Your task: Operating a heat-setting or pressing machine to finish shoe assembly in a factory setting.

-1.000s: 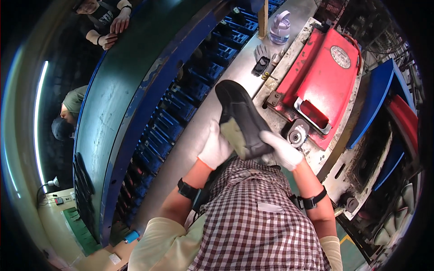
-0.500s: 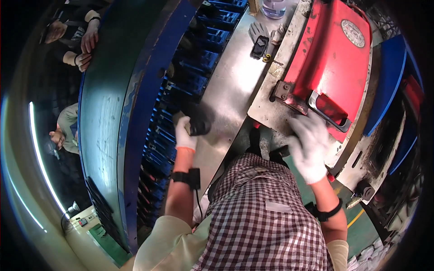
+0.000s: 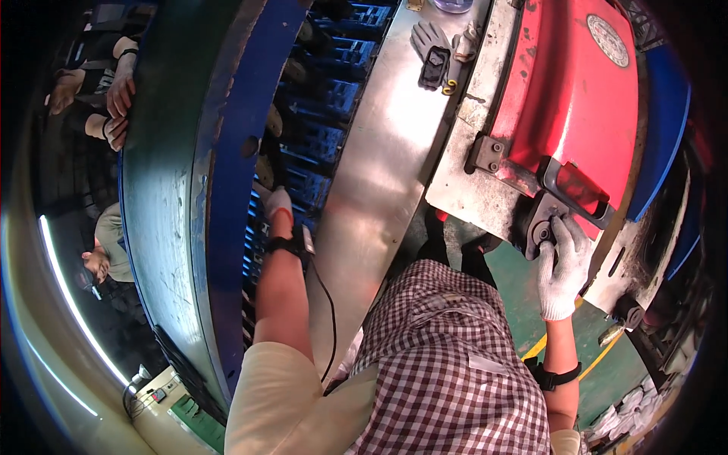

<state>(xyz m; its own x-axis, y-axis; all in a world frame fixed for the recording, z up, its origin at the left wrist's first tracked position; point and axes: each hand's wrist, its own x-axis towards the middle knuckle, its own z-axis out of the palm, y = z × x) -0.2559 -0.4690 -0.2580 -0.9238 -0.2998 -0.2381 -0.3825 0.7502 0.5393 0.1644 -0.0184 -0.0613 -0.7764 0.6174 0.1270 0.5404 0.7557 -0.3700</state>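
Observation:
My left hand (image 3: 277, 203), in a white glove with a black wrist strap, reaches into the blue racks (image 3: 318, 98) of a large blue conveyor drum (image 3: 220, 152). Its fingers are hidden among the racks, where pale shoe parts (image 3: 267, 171) sit. My right hand (image 3: 561, 265), also in a white glove, lies flat against a round black knob (image 3: 541, 230) at the near corner of a red press machine (image 3: 576, 98). The thumb is on the knob and the fingers are stretched up beside it. A black handle (image 3: 576, 189) is just above.
A curved steel bench top (image 3: 379, 167) runs between the drum and the red machine. A grey glove (image 3: 426, 32) and a small black part (image 3: 435, 67) lie at its far end. Other people's hands (image 3: 117, 83) and a seated person (image 3: 102, 250) are beyond the drum. Green floor (image 3: 516, 273) lies below.
Both hands held a dark shoe a second ago. My left hand carried it left into the racks and it is now out of sight. My right hand moved right onto the machine's knob.

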